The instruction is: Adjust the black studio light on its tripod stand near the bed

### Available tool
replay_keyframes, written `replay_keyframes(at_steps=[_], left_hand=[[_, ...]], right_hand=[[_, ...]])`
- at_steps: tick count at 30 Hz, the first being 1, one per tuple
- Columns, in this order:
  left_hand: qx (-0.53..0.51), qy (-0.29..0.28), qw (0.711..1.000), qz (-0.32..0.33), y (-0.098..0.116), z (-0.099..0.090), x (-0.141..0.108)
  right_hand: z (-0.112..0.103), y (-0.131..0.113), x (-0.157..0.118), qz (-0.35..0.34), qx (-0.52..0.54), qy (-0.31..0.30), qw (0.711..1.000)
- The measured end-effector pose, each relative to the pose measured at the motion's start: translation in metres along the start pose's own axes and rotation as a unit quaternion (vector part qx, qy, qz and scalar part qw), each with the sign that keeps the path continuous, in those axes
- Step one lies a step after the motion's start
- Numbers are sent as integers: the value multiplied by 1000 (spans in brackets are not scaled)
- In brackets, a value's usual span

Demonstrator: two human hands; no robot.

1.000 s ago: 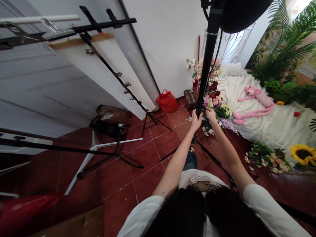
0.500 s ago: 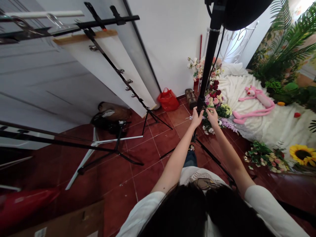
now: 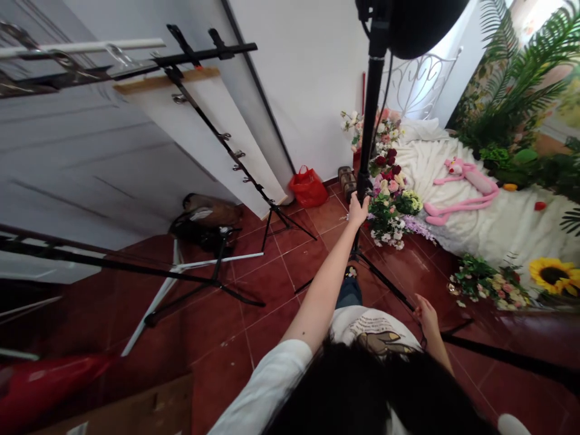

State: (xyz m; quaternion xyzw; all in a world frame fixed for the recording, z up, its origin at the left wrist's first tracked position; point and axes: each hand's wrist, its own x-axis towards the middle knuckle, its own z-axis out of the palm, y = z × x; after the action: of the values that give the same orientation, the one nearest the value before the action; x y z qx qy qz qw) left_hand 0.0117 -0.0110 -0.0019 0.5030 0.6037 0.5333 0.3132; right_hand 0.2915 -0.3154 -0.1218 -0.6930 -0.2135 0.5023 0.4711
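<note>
My left hand [image 3: 359, 210] is wrapped round the black pole of a light stand [image 3: 369, 121], just below its joint. The stand is upright, with a dark lamp head [image 3: 421, 27] at its top and a thin cable hanging beside the pole. Down by my waist on the right is my right hand [image 3: 427, 317], with its fingers loosely bent and apart. Nothing shows in it. It is near a black leg [image 3: 385, 278] of the stand; I cannot tell whether it touches anything.
Artificial flowers [image 3: 392, 187] stand right behind the pole. A pink plush toy [image 3: 475, 181] lies on white fabric [image 3: 512, 223] at the right. A red bag [image 3: 308, 187] sits by the wall. At left are a backdrop stand [image 3: 208, 121] and more tripod legs [image 3: 181, 296].
My right hand has left the stand's joint and come back down towards my waist. The left hand stays on the pole, now closed further round it. The view has shifted slightly.
</note>
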Motion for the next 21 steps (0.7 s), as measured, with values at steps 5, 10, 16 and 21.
replay_keyframes(at_steps=[5,10,16,21], left_hand=[[78,196,973,-97,5,35,-57],[59,68,984,-154,8,113,-145],[-144,-251,949,-122,59,212,-246],[-273,-467,836,-90,126,261,-335]], right_hand=[[-5,-9,-15,-4,135,66,989],[-10,-22,-33,-25,230,86,969],[-63,-26,-73,-6,410,128,903],[-125,-30,-111,-30,547,161,821]])
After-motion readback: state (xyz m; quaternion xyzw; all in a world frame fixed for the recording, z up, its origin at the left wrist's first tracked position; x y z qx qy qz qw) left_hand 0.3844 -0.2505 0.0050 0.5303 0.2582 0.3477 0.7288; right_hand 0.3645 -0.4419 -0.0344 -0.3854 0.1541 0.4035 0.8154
